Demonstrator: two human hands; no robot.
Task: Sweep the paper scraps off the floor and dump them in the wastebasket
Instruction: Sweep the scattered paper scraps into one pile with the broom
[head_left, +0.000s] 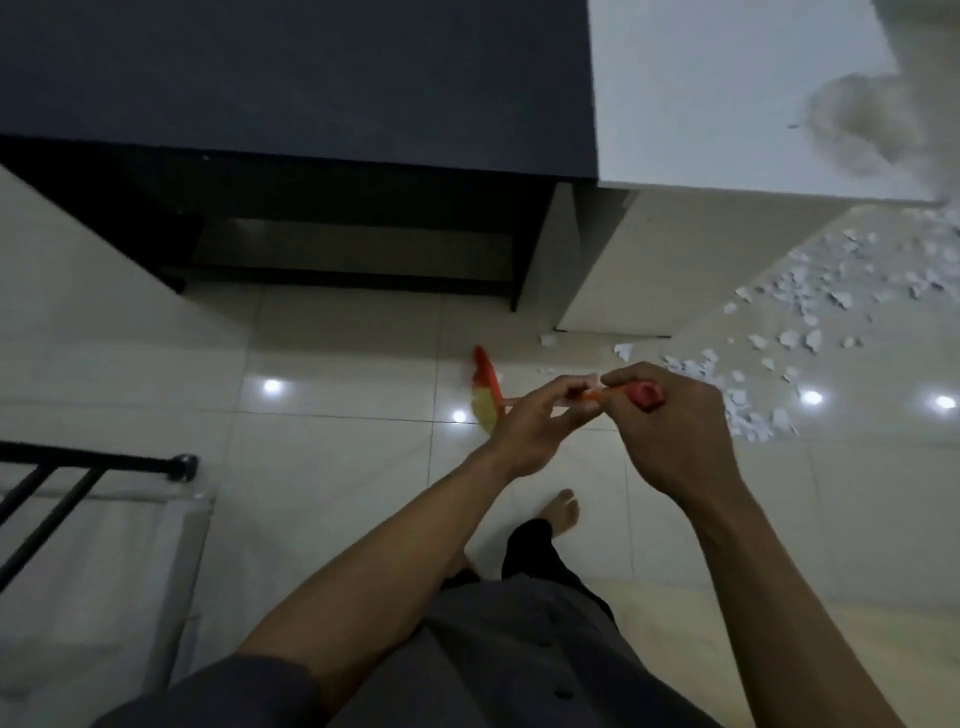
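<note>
Orange plastic marks the thin handle of a broom (485, 396), held level across the middle of the frame by a person looking down at pale glossy floor tiles (337, 457). The right hand (670, 431), just right of centre, is curled firmly round the top of the handle, beside its red end cap (648, 397). The left hand (535, 423), touching the handle just left of it, pinches the handle lightly between thumb and fingers. The red and yellow broom head sits left of the hands, low near the floor.

White paper scraps (810, 312) lie scattered over the tiles at the right of the frame, well apart from the broom head. A dark table (291, 78) fills the upper left; a white cabinet (727, 93) stands at upper right. A black metal rack (93, 462) shows at lower left, and a bare foot (563, 512) below centre.
</note>
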